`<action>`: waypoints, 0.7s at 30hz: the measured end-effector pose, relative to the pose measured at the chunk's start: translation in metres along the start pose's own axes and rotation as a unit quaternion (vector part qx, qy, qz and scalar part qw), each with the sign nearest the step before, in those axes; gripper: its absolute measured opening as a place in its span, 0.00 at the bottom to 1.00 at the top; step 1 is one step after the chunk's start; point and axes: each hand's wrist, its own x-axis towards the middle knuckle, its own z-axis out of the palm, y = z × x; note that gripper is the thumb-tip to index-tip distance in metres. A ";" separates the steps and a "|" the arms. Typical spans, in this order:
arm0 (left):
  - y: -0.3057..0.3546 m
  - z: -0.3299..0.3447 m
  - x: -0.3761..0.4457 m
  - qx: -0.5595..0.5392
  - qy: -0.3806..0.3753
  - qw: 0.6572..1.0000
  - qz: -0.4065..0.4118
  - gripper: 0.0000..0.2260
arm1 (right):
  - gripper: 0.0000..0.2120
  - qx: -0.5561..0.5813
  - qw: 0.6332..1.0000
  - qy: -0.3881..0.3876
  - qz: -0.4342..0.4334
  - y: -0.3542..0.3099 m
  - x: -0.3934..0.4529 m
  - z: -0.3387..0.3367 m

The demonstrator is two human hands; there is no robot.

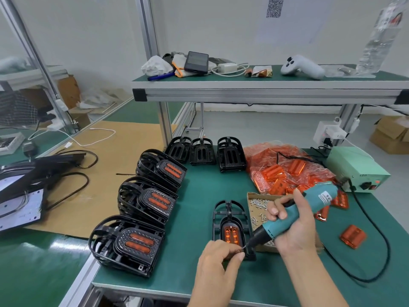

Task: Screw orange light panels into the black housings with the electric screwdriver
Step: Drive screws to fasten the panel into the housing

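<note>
A black housing lies on the green mat with an orange light panel seated in it. My right hand grips the teal electric screwdriver, tilted so its bit points down-left at the housing's near end. My left hand pinches a small screw at the bit's tip. A shallow cardboard tray of screws sits just right of the housing. Three stacks of housings with orange panels stand to the left.
Three stacks of housings without panels stand at the back. A plastic bag of orange panels lies behind the tray, loose panels to the right. The screwdriver's green power box and black cable occupy the right side. A shelf overhangs.
</note>
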 end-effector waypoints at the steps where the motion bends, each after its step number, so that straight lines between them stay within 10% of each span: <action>1: -0.005 -0.001 0.003 0.043 -0.006 0.998 0.039 0.02 | 0.15 -0.024 1.000 -0.011 -0.004 0.000 0.000 0.005; 11: -0.025 0.018 0.019 0.208 0.060 0.969 0.118 0.03 | 0.17 -0.299 0.944 -0.109 -0.086 0.030 -0.004 0.037; 21: -0.034 0.024 0.020 0.190 0.063 0.975 0.093 0.04 | 0.21 -0.334 0.931 -0.112 -0.094 0.040 0.005 0.035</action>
